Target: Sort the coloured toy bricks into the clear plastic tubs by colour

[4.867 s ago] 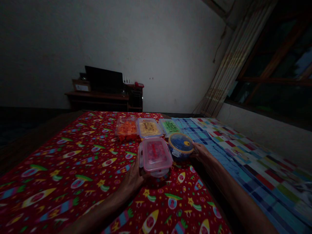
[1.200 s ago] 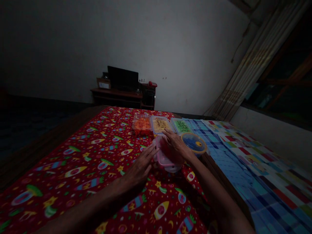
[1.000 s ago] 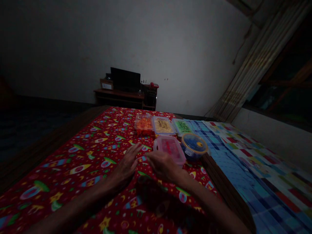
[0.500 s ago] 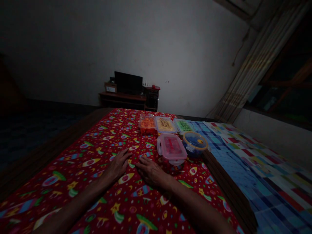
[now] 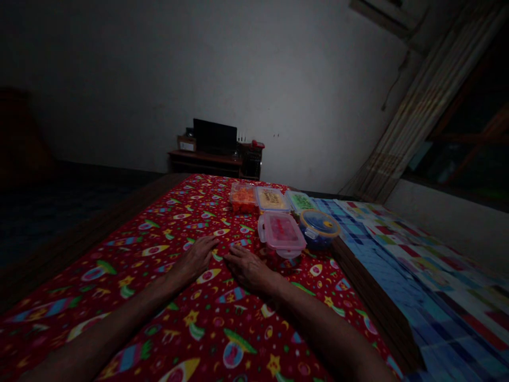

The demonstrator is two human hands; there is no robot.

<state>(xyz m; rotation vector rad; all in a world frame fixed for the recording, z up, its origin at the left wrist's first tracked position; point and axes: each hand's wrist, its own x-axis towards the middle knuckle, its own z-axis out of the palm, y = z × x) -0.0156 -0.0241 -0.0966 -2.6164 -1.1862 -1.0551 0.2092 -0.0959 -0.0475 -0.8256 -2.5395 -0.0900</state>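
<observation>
Left hand (image 5: 195, 258): lies flat, palm down, fingers spread loose on the red rocket-print cloth (image 5: 131, 276); it grasps nothing.
Right hand (image 5: 248, 268): also flat and released on the cloth, fingers pointing toward 11 o'clock, just beside the left hand with a narrow gap between the fingertips.
Pink-lidded box (image 5: 281, 234): the nearest thing to the hands, at 1 o'clock from the right hand, close but apart from it; lid on, red contents showing through, standing on the cloth.
Blue round tub (image 5: 319, 228): at 3 o'clock of the pink-lidded box, just beside it, near the cloth's right edge; yellow-rimmed lid on.
Back row: orange box (image 5: 243, 195), yellow box (image 5: 271, 199) and green box (image 5: 301, 201) stand side by side at 12 o'clock of the pink-lidded box.
Checked cloth (image 5: 401, 254): blue and many-coloured squares, at 3 o'clock of the red cloth.
Far wall: a low desk (image 5: 210, 159) with a dark screen (image 5: 214, 137) at 12 o'clock.
Light: dim; small details are hard to make out.
</observation>
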